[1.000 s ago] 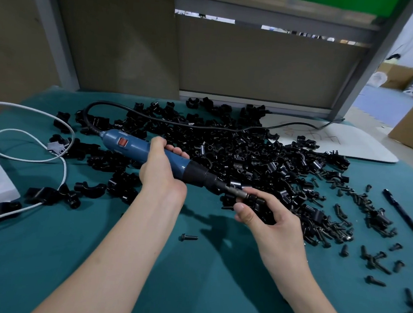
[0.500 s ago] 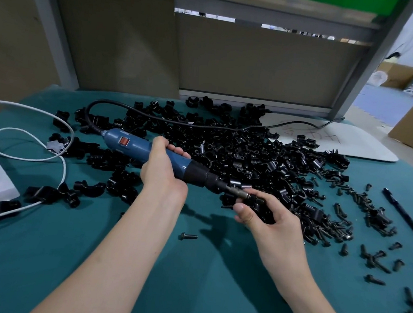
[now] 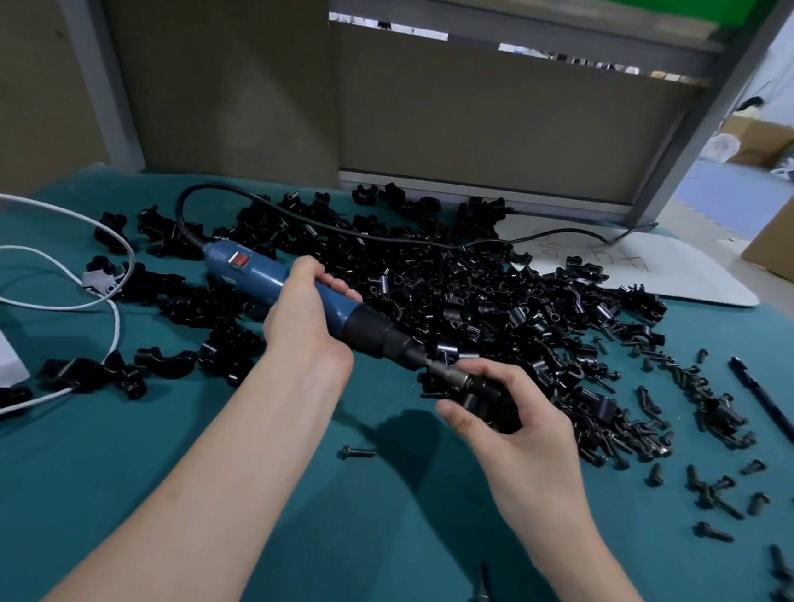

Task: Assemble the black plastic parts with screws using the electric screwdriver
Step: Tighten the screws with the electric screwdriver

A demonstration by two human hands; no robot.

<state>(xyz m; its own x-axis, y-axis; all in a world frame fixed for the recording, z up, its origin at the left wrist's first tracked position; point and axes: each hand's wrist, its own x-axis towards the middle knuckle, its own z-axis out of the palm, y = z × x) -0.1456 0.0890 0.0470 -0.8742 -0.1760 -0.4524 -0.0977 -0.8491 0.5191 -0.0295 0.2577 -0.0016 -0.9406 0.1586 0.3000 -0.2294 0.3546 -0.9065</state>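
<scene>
On the teal-covered counter (image 3: 388, 540), nearest the viewer, a loose screw (image 3: 484, 591) is seen lying alone. A second screw (image 3: 356, 452) lies a little farther in, between the two forearms.

Beyond these, the right hand (image 3: 517, 441) is closed around a black plastic part (image 3: 489, 402), which is pinched between thumb and curled fingers at the near edge of the heap. The left hand (image 3: 309, 326) is wrapped round the blue barrel of the electric screwdriver (image 3: 290, 286), just behind its black collar.

The tool's long axis runs from far left to near right, and its metal bit holder (image 3: 451, 375) is pointed straight into the held part. Whether a screw is already seated on the bit cannot be told, since the spot is covered by the fingers.

The coming move is judged to turn on this alignment. The part lies directly to the right of the tool tip, in line with the barrel. Driving should therefore call for pressure along that axis while the part is steadied by the right hand.

Farther back, the heap of black plastic parts (image 3: 481, 298) is spread across the middle of the counter. Loose screws (image 3: 705, 491) and a black pen (image 3: 767, 405) lie to the right, and a white cable (image 3: 52, 266) to the left. The screwdriver's black cord (image 3: 344, 229) is trailed over the far side of the heap toward a white board (image 3: 675, 277).
</scene>
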